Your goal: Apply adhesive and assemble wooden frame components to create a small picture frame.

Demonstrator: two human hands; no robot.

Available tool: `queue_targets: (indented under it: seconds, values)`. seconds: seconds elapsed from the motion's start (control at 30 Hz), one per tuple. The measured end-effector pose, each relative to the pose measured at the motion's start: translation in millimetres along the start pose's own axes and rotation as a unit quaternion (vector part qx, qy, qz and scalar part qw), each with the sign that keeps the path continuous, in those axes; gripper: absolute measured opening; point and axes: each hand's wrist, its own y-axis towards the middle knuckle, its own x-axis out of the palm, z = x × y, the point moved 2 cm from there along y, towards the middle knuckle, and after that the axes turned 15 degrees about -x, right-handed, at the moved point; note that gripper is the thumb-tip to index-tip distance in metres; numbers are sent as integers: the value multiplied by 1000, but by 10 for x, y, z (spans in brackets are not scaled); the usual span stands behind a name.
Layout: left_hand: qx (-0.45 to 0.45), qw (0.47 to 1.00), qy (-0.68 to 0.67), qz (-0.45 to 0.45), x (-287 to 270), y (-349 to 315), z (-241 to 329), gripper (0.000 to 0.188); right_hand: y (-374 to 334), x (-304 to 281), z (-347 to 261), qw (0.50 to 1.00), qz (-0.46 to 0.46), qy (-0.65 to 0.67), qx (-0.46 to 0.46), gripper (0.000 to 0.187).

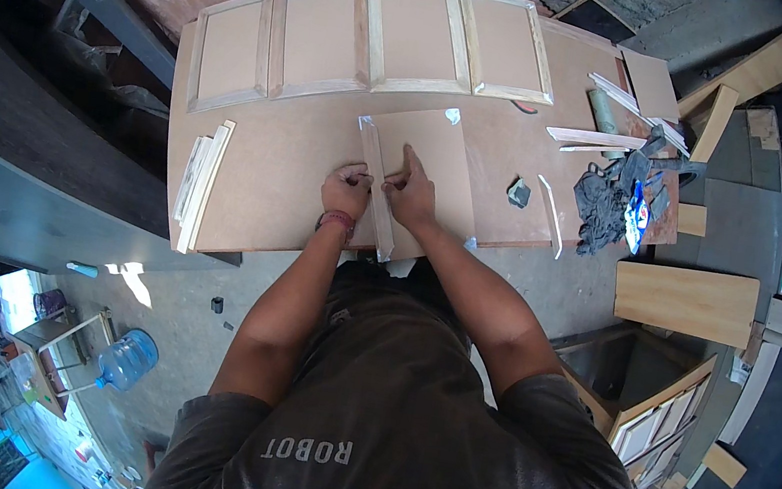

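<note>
A brown board panel lies on the large brown work surface in front of me. Along its left edge runs a pale wooden strip. My left hand is closed, its fingers pinched together at the strip's left side, about halfway along. Opposite it, my right hand rests over the panel. Its index finger stretches away from me across the panel, while the thumb reaches to the strip. Whatever small thing may sit between the left fingertips is hidden. White patches show at the panel's far corner and on the strip's far end.
Several framed panels line the far edge of the work surface. Loose wooden strips lie at the left. Dark cloth, a blue-and-white packet and more strips crowd the right. A blue water bottle is behind left.
</note>
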Motion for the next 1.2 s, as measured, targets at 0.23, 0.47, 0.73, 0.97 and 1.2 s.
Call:
queue_targets:
  seconds: [0.23,0.47,0.73,0.97,1.2]
  values:
    - [-13,1000,-11,-8,9,-2,-4,24,-9,-7,7,1000,-3,-4,4,90]
    - [9,1000,16,4,28,-15,6,25,19,-8,38,999,-19,-8,30,90]
    - [2,1000,10,10,1,-11,-14,23,24,18,65,999,-21,-36,16,90]
    - [9,1000,-26,2,-18,21,-59,21,39,22,14,999,-29,-27,12,90]
    - [2,1000,2,10,-43,-64,59,23,37,26,66,999,-33,-27,18,91]
